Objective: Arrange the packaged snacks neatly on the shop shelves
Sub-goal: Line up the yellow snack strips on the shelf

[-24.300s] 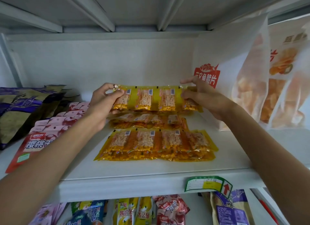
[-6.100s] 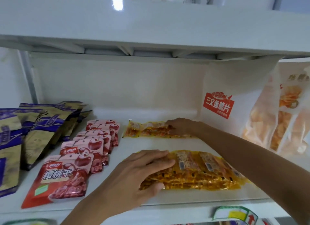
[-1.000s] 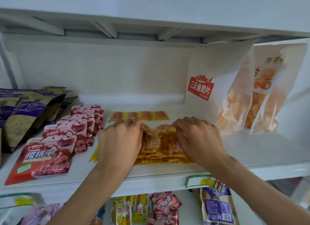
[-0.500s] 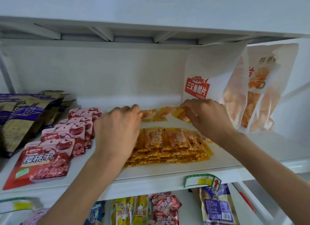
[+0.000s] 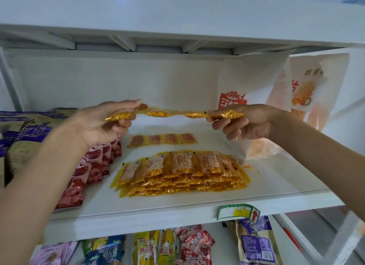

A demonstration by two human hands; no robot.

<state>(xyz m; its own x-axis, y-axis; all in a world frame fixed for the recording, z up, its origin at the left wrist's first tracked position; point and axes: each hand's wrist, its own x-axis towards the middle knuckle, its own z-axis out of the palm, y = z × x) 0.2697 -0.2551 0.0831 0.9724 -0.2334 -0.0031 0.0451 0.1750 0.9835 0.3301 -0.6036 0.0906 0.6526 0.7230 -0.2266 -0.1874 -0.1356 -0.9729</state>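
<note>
We held one strip of yellow snack packets (image 5: 173,114) stretched in the air, our left hand (image 5: 102,124) pinching one end and our right hand (image 5: 244,122) the other, and judged it needed lowering squarely onto the stack (image 5: 177,174) below our hands on the shelf (image 5: 276,185).

Left grip (image 5: 102,124): bare hand, no rings or glove.
Right grip (image 5: 245,122): bare, likewise unadorned.
Forearms: both uncovered, no sleeve or watch visible.

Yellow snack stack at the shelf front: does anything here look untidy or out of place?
The yellow stack is fanned out, its edges not flush. One lone strip lies apart behind it. Both hands hold another strip in the air.
</note>
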